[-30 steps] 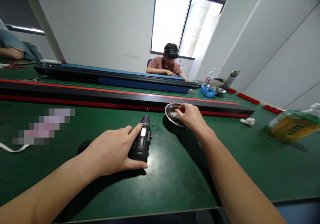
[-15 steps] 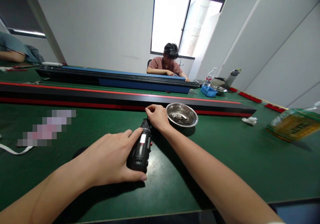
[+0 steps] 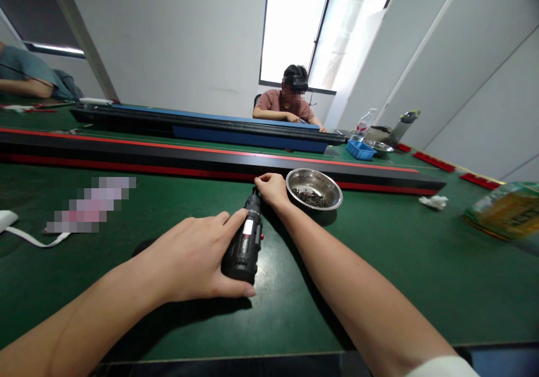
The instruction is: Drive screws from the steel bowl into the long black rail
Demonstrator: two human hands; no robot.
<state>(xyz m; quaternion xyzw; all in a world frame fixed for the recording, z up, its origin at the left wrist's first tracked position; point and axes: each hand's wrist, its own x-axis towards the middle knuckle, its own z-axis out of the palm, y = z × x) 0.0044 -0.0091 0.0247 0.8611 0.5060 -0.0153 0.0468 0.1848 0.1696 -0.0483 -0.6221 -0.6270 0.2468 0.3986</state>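
My left hand is wrapped round a black cordless drill, which lies on its side and points away from me. At the drill's front tip, my right hand has its fingers pinched together; whatever is between them is too small to make out. Just right of that hand stands a round steel bowl with many small dark screw-like pieces at its bottom. Behind the drill tip runs a long black bar with red edges.
The green table holds a crumpled tissue and a yellow-green package at right. A blurred-out item with a white strap lies at left. Farther back are a blue-black bar, a blue basket and a co-worker.
The whole view has shifted slightly, so things appear a little farther right and higher. Both hands keep their hold, with the right fingers still at the drill tip.
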